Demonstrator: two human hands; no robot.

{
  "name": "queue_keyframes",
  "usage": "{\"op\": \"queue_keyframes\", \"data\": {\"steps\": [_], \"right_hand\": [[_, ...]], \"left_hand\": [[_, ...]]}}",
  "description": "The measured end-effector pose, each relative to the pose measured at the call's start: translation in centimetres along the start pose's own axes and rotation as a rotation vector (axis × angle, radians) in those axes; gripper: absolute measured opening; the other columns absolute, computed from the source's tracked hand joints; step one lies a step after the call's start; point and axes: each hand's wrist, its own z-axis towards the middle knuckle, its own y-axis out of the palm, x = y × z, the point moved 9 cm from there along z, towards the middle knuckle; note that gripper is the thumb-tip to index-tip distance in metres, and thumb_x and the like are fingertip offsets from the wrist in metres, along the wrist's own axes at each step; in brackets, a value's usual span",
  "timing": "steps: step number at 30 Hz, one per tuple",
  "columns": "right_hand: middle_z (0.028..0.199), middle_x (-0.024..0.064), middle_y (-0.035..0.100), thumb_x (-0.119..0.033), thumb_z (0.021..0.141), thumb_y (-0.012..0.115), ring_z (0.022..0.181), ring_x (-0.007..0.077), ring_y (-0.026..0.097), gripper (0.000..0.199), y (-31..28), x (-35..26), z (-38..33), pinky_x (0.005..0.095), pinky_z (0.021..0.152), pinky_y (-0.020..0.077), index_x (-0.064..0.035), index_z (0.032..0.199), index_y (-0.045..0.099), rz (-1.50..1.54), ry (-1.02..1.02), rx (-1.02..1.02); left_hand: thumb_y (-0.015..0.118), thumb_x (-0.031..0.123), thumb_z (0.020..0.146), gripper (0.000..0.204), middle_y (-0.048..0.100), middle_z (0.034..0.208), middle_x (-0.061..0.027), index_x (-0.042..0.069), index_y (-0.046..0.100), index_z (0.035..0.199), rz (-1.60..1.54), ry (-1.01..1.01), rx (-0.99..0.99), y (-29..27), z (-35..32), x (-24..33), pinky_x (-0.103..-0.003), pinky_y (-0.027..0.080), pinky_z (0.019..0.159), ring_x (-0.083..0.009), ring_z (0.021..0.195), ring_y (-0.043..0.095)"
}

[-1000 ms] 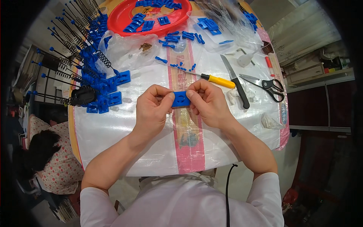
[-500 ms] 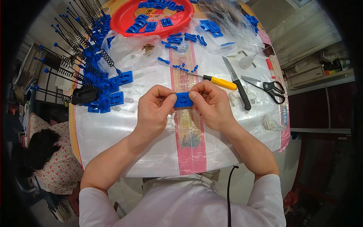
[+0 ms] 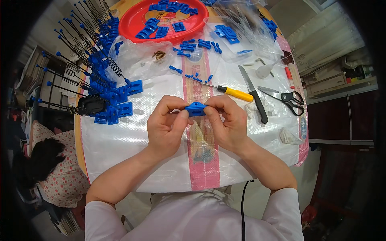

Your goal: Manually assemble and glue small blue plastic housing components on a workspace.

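Between both hands, above the middle of the table, is a small blue plastic bracket [image 3: 196,109] with a raised peak and a hole in it. My left hand [image 3: 167,124] pinches its left end between thumb and fingers. At its right end, my right hand [image 3: 227,118] grips it the same way. Beyond the hands lie tiny blue plastic pegs [image 3: 196,77] and a screwdriver [image 3: 237,94] with a yellow handle. Farther back are several blue dumbbell-shaped pieces [image 3: 188,45] on clear plastic.
At the left stand many blue bases with black springs [image 3: 114,66] and rods. A red basin [image 3: 124,24] holds more blue parts. Brass screws [image 3: 159,55] lie on a plastic bag. To the right are a knife [image 3: 259,105], scissors [image 3: 291,98], a red marker [image 3: 289,76] and crumpled plastic [image 3: 289,136].
The blue bracket has been tilted, so its peaked edge now shows instead of its flat face. Both hands keep hold of its ends. The whole view has shifted slightly.
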Motion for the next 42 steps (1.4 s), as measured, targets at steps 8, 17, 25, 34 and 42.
{"op": "queue_keyframes", "data": {"steps": [8, 17, 25, 34, 42], "right_hand": [[0.086, 0.0114, 0.065, 0.001, 0.085, 0.07, 0.071, 0.0226, 0.065, 0.013, 0.2, -1.3, 0.3, 0.0319, 0.062, 0.0515, -0.0006, 0.096, 0.063, -0.096, -0.102, -0.045], [0.086, 0.0103, 0.064, 0.0, 0.083, 0.072, 0.068, 0.0211, 0.064, 0.017, 0.2, -1.3, 0.3, 0.031, 0.057, 0.0504, -0.0005, 0.097, 0.062, -0.044, -0.073, -0.019], [0.083, 0.0097, 0.063, 0.002, 0.081, 0.072, 0.063, 0.0201, 0.063, 0.016, 0.4, -2.0, 0.5, 0.0296, 0.05, 0.048, -0.0008, 0.093, 0.061, -0.175, -0.155, -0.063], [0.079, 0.0094, 0.061, 0.003, 0.081, 0.071, 0.061, 0.02, 0.061, 0.015, 0.6, -1.7, 0.6, 0.0298, 0.05, 0.0474, -0.0004, 0.09, 0.061, -0.199, -0.136, -0.065], [0.079, 0.0095, 0.061, 0.002, 0.083, 0.071, 0.06, 0.0189, 0.061, 0.013, 0.7, -1.0, 0.4, 0.0289, 0.051, 0.0469, -0.0005, 0.091, 0.061, -0.151, -0.044, -0.085]], "left_hand": [[0.061, -0.011, 0.089, 0.019, 0.052, 0.106, -0.0076, -0.001, 0.055, 0.103, 0.032, 0.025, -0.015, -0.2, 0.1, -0.3, -0.025, 0.054, 0.077, -0.0118, 0.089, 0.06], [0.058, -0.013, 0.09, 0.018, 0.05, 0.109, -0.0091, -0.002, 0.054, 0.103, 0.053, 0.095, -0.041, -0.3, 0.1, -0.8, -0.027, 0.059, 0.079, -0.0131, 0.092, 0.06], [0.065, -0.008, 0.088, 0.018, 0.052, 0.102, -0.006, 0.0, 0.057, 0.101, 0.099, 0.059, -0.017, -0.2, -0.1, -0.9, -0.025, 0.052, 0.08, -0.011, 0.09, 0.059], [0.059, -0.013, 0.09, 0.015, 0.051, 0.105, -0.0069, -0.002, 0.056, 0.1, 0.049, 0.013, -0.003, -0.1, 0.1, -1.6, -0.023, 0.057, 0.075, -0.011, 0.089, 0.06], [0.064, -0.006, 0.09, 0.015, 0.052, 0.102, -0.0045, 0.001, 0.055, 0.101, -0.011, -0.073, -0.001, -0.3, -0.2, -2.2, -0.024, 0.05, 0.079, -0.0095, 0.088, 0.057]]}}
